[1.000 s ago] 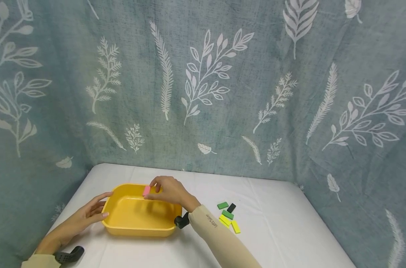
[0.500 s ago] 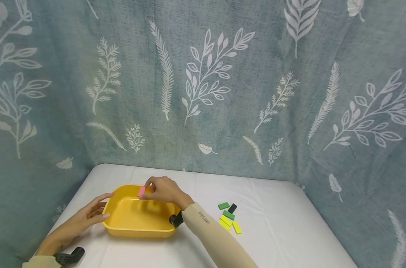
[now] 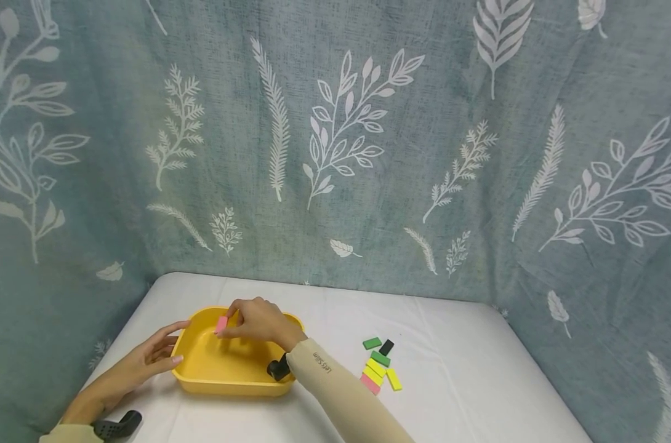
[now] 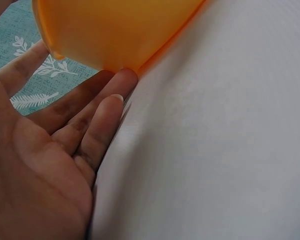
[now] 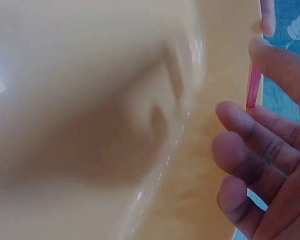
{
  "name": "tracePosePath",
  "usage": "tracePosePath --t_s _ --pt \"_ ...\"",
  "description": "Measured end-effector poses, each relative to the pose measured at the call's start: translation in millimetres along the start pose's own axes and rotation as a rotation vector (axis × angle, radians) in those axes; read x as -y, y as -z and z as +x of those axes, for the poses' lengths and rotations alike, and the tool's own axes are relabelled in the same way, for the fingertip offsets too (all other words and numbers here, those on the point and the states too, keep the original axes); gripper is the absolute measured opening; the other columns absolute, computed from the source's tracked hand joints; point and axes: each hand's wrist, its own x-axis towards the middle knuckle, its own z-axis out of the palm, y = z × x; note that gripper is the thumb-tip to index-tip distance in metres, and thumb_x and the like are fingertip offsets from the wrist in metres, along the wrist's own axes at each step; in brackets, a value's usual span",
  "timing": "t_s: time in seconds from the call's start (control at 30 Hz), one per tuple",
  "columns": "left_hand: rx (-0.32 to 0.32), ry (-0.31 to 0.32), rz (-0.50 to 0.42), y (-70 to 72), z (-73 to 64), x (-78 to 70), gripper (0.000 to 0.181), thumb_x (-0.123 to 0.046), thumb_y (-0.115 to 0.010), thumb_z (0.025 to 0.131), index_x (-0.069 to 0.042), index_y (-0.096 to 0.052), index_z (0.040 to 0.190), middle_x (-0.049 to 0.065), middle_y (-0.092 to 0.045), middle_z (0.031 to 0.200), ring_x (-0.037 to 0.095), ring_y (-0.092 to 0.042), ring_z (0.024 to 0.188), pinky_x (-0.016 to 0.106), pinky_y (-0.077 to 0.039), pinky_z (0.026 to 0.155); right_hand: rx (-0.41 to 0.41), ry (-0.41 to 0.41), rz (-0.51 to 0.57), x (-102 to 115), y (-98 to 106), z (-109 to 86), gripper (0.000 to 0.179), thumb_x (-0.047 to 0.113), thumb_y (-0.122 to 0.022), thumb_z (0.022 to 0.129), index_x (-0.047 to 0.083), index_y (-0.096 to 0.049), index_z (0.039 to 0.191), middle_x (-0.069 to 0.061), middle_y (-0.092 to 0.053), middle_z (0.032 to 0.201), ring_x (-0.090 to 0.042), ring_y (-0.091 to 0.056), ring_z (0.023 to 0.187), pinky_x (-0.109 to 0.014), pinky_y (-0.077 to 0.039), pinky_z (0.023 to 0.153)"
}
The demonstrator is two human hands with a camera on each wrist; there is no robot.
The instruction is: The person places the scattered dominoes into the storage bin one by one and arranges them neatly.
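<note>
A yellow plastic tray (image 3: pixel 233 389) sits on the white-covered table, left of centre in the head view. Over its inside, toward the back left, my right hand (image 3: pixel 260 320) pinches a small pink block (image 3: pixel 221 324) between thumb and fingertips. The right wrist view shows the pink block (image 5: pixel 254 85) edge-on, its other fingers spread beside it. My left hand (image 3: pixel 136 363) rests at the tray's left side, fingers extended. Up close in the left wrist view, fingertips (image 4: pixel 124 80) touch the outside of the tray's wall (image 4: pixel 120 35).
Right of the tray lie several small blocks: green (image 3: pixel 372 343), black (image 3: pixel 387 347), yellow (image 3: pixel 393 379) and pink (image 3: pixel 370 384). A blue-green leaf-patterned curtain (image 3: pixel 335 154) hangs behind and around the white tabletop (image 3: pixel 452 357).
My right hand has moved left and slightly down over the tray with the pink block. The forearm's shift uncovers another pink block among the loose ones. My left hand stays at the tray.
</note>
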Motion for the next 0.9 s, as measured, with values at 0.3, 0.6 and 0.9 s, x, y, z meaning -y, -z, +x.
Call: tracePosePath --t_s 0.3,0.6,0.9 --pt "-0.012 -0.02 0.0 0.8 1.5 2.3 0.076 -0.031 -0.067 0.101 -0.023 -0.023 0.163 0.027 -0.037 0.155 0.041 -0.046 0.135 0.058 -0.045 0.106 0.022 -0.019 -0.063 3.9 -16.4 8.6 0.049 0.06 -0.075 0.087 0.023 -0.069 0.119 0.014 -0.067 0.062 -0.002 -0.057 0.051 -0.019 -0.045 0.052" --pt "-0.023 -0.015 0.003 1.6 3.0 5.1 0.077 -0.034 -0.069 0.1 -0.026 -0.025 0.163 0.024 -0.039 0.156 0.042 -0.045 0.138 0.062 -0.042 0.109 0.019 -0.04 -0.093 7.7 -32.3 17.9 0.046 0.061 -0.076 0.086 0.025 -0.07 0.114 0.015 -0.06 0.061 -0.004 -0.054 0.054 -0.019 -0.044 0.054" --pt "-0.016 -0.037 -0.015 2.3 2.0 4.9 0.075 -0.031 -0.069 0.1 -0.025 -0.027 0.162 0.022 -0.043 0.154 0.037 -0.049 0.135 0.054 -0.044 0.108 -0.006 -0.004 -0.14 10.3 -45.7 23.3 0.05 0.064 -0.076 0.084 0.024 -0.072 0.113 0.013 -0.055 0.066 -0.005 -0.051 0.065 -0.017 -0.042 0.06"
